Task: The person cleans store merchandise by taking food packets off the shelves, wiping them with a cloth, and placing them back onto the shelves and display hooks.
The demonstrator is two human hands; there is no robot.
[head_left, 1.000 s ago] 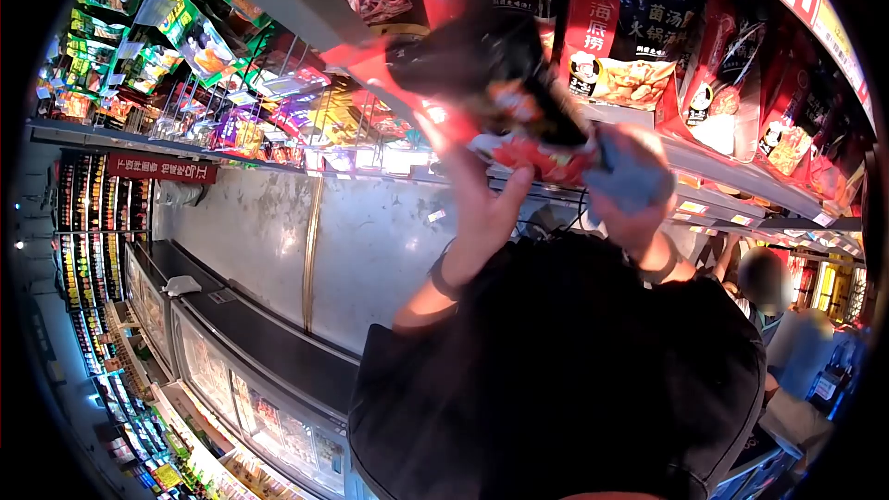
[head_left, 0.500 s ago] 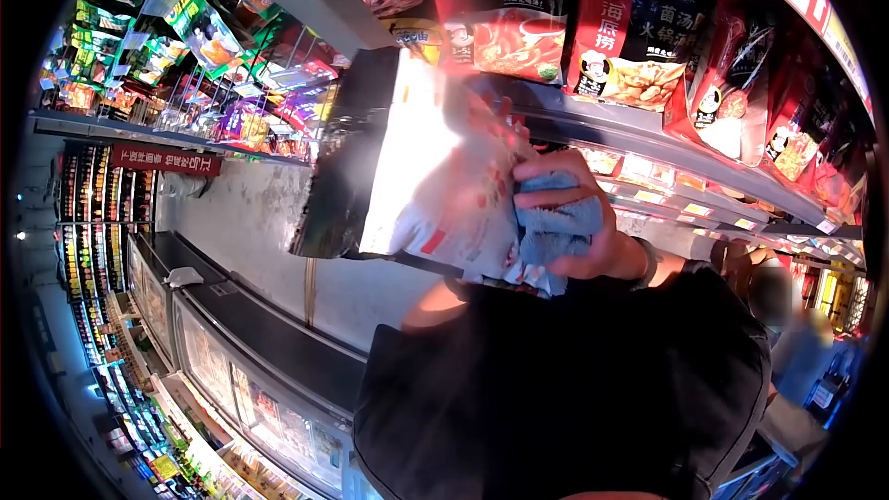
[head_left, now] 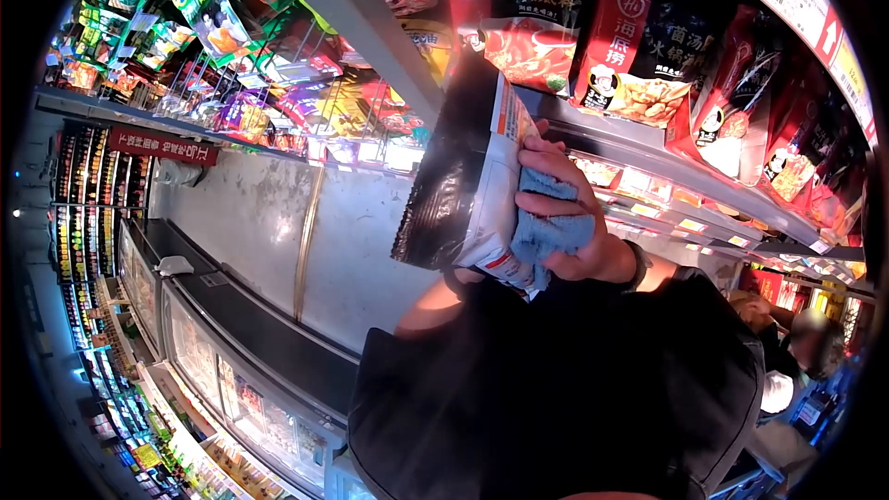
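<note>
My right hand is closed around a folded blue cloth and presses it against a food bag. That black and white bag is held tilted in front of my chest, its dark crimped end toward the lower left. My left forearm reaches up behind the bag, and the left hand is hidden there. Just beyond the bag stand red and black hotpot soup base packets on a shelf.
A grey shelf edge runs close on the right, above lower shelves. Green snack bags hang on racks at the upper left. A long freezer cabinet lies to the left, beside grey floor. Another person is at the far right.
The bag has turned from showing its bright white face to a narrower, edge-on view, and has shifted right. My right hand keeps the cloth on it. The other person shows more fully.
</note>
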